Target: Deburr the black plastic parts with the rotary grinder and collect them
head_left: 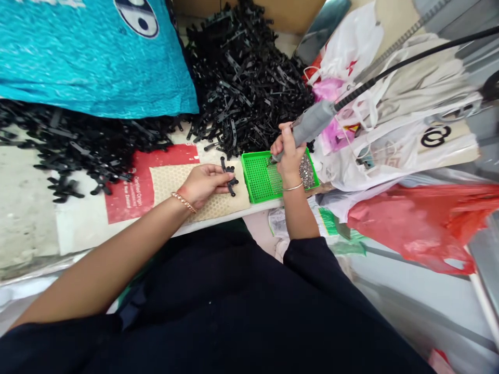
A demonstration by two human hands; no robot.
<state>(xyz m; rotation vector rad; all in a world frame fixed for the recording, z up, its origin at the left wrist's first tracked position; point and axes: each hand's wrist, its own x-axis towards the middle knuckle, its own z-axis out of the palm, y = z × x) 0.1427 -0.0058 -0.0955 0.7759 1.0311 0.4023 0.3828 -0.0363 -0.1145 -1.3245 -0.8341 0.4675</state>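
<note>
My left hand (205,184) pinches a small black plastic part (231,179) with several knobbed arms, held over a cream honeycomb-patterned mat (167,182). In my right hand (289,158) is a grey electric screwdriver (314,123), its cable running up to the right. The tool's tip points down over a green perforated tray (257,182). Small silvery screws (306,171) lie heaped at the tray's right end. Whether the tip touches a screw cannot be made out.
A large pile of black plastic parts (245,78) rises behind the tray, and more parts (89,140) spread to the left under a blue bag (97,57). White plastic bags (409,145) and a red bag (424,223) crowd the right side.
</note>
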